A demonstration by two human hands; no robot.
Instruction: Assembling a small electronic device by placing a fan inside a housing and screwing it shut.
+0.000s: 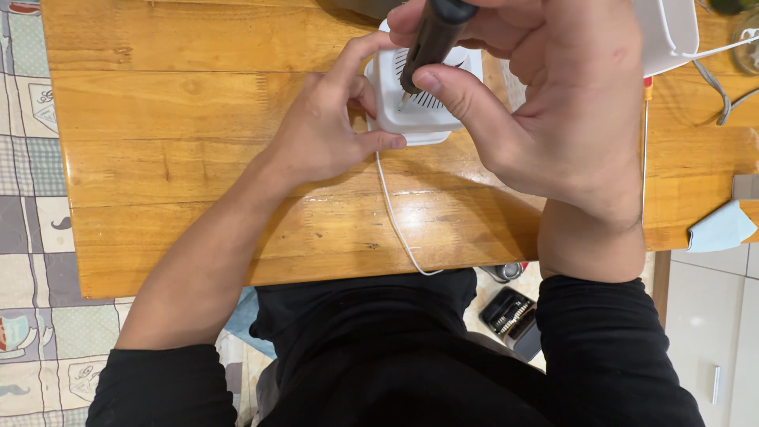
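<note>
A warm honey-orange wood grain with darker streaks is shown on the table. The small box is white, with dark slits in its top, and a white cord is trailed from it. The tool is dark brown to black. Black sleeves are worn. Pale squares in grey, cream and green are patterned across the mat. The cloth is light blue.
</note>
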